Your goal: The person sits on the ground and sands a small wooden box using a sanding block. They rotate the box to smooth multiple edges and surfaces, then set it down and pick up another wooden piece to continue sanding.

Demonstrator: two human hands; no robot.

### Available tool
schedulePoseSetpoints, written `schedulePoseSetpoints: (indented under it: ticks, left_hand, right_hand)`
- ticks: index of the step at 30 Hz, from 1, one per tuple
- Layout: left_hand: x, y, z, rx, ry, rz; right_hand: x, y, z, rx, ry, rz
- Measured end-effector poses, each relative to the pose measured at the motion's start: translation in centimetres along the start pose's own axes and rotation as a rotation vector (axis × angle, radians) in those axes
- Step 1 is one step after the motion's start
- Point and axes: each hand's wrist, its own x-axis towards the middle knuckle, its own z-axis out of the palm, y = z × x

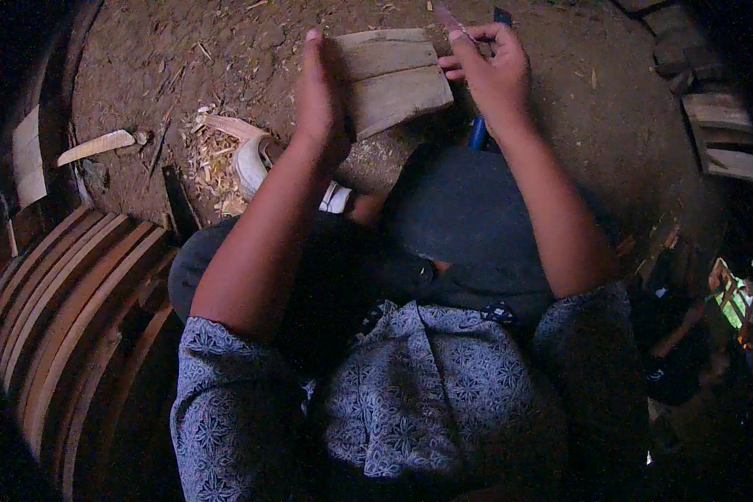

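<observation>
A pale wooden board (397, 79) with a dark line across its grain is held up over the ground in front of me. My left hand (318, 105) grips its left edge, with one finger pointing up and the others hidden by the board. Just right of the board is my right hand (500, 71), thumb and forefinger pinched on a thin pinkish stick (450, 18), too blurred to name. The lower fingers of that hand come close to the board's right edge. Below my right wrist shows a blue handle (478, 134), partly hidden.
Wood shavings (217, 159) lie beside a white shoe (251, 163) on the dirt floor (251, 58). A cut wood strip (100, 148) is at left, above a stack of curved-looking planks (75, 309). More wood pieces (724, 138) sit at far right.
</observation>
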Motion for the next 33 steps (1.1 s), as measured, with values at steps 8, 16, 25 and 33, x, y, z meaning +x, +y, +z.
schedulePoseSetpoints:
  ticks: [8, 16, 25, 33]
  left_hand:
    - [0.9, -0.1, -0.9, 0.019, -0.010, -0.043]
    - [1.1, -0.6, -0.6, -0.021, -0.076, -0.067]
    - [1.0, -0.3, -0.5, -0.043, -0.005, -0.088]
    - [-0.5, 1.1, 0.4, 0.487, -0.009, 0.105]
  right_hand:
    - [-0.3, -0.6, 0.9, -0.420, -0.181, -0.303]
    - [-1.8, 2.1, 3.8, -0.378, -0.315, -0.432]
    - [-1.7, 1.2, 2.5, -0.692, -0.337, -0.434]
    - [-0.2, -1.7, 1.0, -0.121, -0.130, -0.182]
